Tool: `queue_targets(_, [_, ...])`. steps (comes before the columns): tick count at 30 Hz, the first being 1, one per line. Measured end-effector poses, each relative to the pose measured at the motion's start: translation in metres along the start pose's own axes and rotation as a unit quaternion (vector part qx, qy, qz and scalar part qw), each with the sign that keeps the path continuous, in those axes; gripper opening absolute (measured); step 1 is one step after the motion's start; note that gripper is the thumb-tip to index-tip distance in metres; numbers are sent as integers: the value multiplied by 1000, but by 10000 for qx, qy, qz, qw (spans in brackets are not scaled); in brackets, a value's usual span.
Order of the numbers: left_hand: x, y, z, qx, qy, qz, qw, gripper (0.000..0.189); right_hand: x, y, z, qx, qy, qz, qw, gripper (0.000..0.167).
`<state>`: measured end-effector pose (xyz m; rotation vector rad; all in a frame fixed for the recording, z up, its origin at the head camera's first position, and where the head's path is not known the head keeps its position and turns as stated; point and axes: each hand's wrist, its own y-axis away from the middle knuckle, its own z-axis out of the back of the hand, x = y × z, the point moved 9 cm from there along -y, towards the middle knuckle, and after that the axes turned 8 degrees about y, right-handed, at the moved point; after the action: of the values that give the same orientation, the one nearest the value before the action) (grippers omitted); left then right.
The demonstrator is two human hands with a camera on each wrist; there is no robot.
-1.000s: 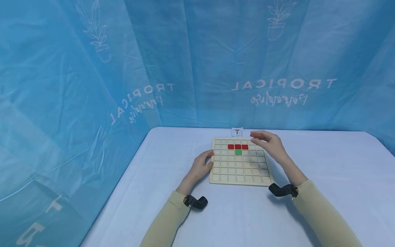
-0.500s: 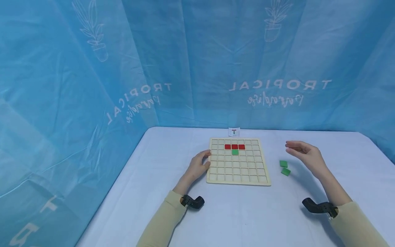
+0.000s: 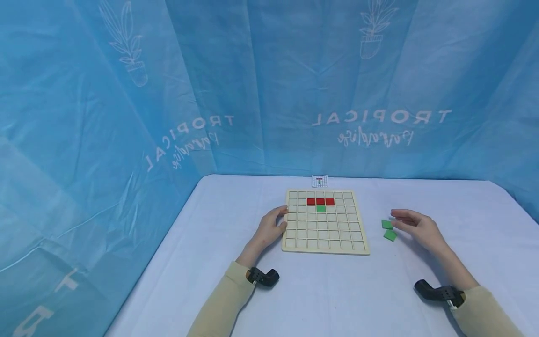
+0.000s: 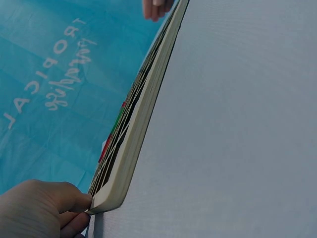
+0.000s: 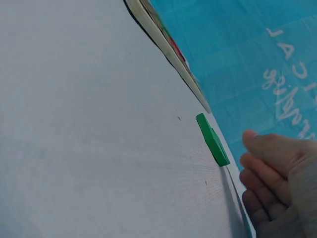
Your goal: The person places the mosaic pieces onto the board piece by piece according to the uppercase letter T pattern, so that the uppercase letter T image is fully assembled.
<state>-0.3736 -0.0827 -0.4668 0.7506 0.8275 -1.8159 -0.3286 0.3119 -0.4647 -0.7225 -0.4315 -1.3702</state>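
Observation:
A cream grid board (image 3: pixel 332 239) lies on the table, with three red tiles (image 3: pixel 320 201) in a row and one green tile (image 3: pixel 321 208) below the middle one. My left hand (image 3: pixel 267 228) touches the board's left edge, its thumb and fingers spread apart along it. In the left wrist view, these fingertips (image 4: pixel 81 202) are at the board's corner. Two loose green tiles (image 3: pixel 389 235) lie right of the board. My right hand (image 3: pixel 422 230) hovers just right of them, fingers loosely bent and holding nothing. In the right wrist view, a green tile (image 5: pixel 213 141) is left of that hand.
A small card (image 3: pixel 319 181) printed with a T pattern in a grid lies behind the board. White cloth (image 3: pixel 337 295) covers the table. Blue curtains (image 3: pixel 286 93) with white lettering hang at the back and left.
My right hand has moved right from over the board, uncovering the two loose green tiles, then lowered toward them. My left hand has stayed at the board's left edge.

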Motion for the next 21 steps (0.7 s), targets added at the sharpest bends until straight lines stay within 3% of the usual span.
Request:
queue_targets(5, [-1,0,-1,24,20,-4,10000,50,-3,-1,-4,-33,346,133,9993,47])
queue_targets(21, [-2,0,0,6,-20,11,10000,50,1,1,-10,82,727,234,9970,41])
